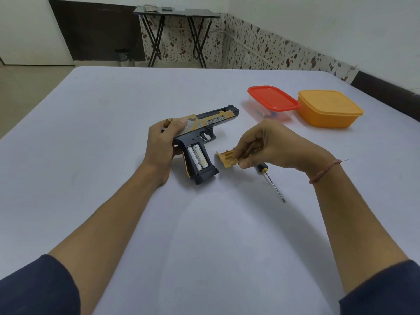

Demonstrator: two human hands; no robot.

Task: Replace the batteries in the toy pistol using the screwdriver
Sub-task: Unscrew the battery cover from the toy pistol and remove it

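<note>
Our left hand (162, 142) gripped the toy pistol (204, 126) at its rear, steadying it on its side on the table (113, 133) so the open grip compartment faced up, two AA batteries (197, 156) seated inside. Our right hand (268, 144), just right of the pistol, pinched the detached grip cover (227, 159). The screwdriver (271, 180) lay farther right, judged unneeded for this step.

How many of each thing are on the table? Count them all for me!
Pistol: 1
Batteries: 2
Cover: 1
Screwdriver: 1
Boxes: 2
Total: 7
</note>
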